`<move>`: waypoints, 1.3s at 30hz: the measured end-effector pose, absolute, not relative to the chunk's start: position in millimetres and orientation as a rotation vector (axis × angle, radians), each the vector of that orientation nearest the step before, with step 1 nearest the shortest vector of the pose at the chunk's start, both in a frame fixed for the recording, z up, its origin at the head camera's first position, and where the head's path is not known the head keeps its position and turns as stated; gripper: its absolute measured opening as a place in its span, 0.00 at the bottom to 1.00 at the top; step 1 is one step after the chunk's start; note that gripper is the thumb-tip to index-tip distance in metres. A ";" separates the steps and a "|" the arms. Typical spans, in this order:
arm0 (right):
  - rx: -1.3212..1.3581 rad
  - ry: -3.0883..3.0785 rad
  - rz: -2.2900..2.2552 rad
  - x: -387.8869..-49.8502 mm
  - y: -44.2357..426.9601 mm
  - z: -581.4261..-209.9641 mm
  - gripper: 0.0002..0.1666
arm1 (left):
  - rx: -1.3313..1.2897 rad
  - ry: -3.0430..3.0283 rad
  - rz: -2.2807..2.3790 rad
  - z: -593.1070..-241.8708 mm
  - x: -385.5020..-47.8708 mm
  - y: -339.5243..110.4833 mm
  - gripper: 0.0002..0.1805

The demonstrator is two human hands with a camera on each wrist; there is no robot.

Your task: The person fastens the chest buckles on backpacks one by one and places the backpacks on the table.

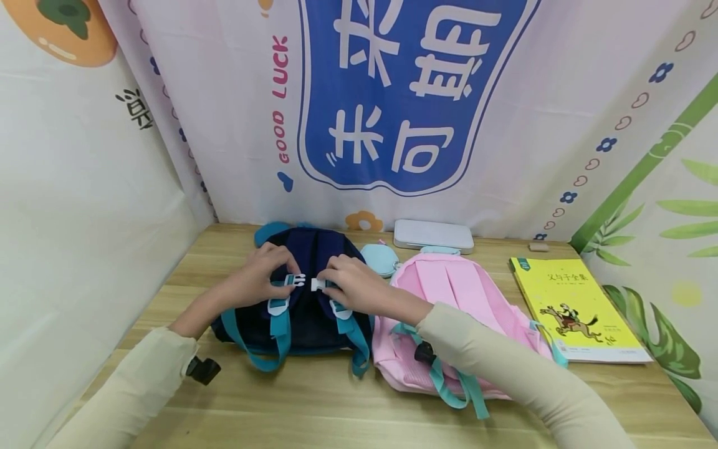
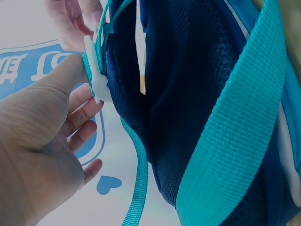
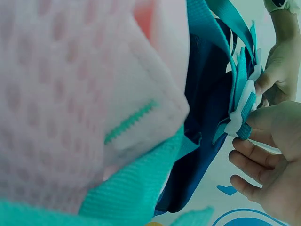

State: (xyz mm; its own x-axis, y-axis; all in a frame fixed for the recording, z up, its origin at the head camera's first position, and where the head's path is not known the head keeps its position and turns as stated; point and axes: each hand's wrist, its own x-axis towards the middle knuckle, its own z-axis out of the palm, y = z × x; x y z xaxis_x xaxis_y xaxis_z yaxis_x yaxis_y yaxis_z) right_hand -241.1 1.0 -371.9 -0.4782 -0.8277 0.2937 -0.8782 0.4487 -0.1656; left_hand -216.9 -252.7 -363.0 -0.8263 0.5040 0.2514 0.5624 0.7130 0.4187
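A dark navy backpack point(image 1: 303, 330) with teal straps lies on the table, its strap side facing up. My left hand point(image 1: 260, 274) pinches the white pronged half of a chest-strap buckle point(image 1: 297, 280) between thumb and fingers. Facing it, the white socket half point(image 1: 316, 284) is held by my right hand point(image 1: 359, 284). A small gap separates the two halves in the head view. In the left wrist view, the left hand point(image 2: 42, 127) grips a white buckle piece point(image 2: 98, 75) beside the navy fabric. The right wrist view has the right hand point(image 3: 273, 150) pinching teal webbing point(image 3: 247, 110) near white plastic.
A pink backpack point(image 1: 454, 287) with teal straps lies under the right forearm. Beyond are a round light-blue pouch point(image 1: 379, 259) and a white case point(image 1: 433, 235). A yellow book point(image 1: 578, 305) lies at the right, near a small brownish block point(image 1: 539, 247). A printed curtain hangs behind.
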 end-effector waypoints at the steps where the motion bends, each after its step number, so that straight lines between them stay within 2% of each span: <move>1: 1.503 -2.518 0.458 -241.6 1.5 -371.8 0.14 | -0.873 -2.796 -0.741 -363.3 -217.1 -252.3 0.13; 17: 1.438 -2.477 0.546 -244.0 -2.3 -376.2 0.10 | -0.905 -2.778 -0.693 -364.0 -216.6 -247.4 0.12; 39: 1.447 -2.495 0.448 -243.2 -3.0 -374.4 0.12 | -0.921 -2.749 -0.690 -368.2 -221.2 -247.0 0.13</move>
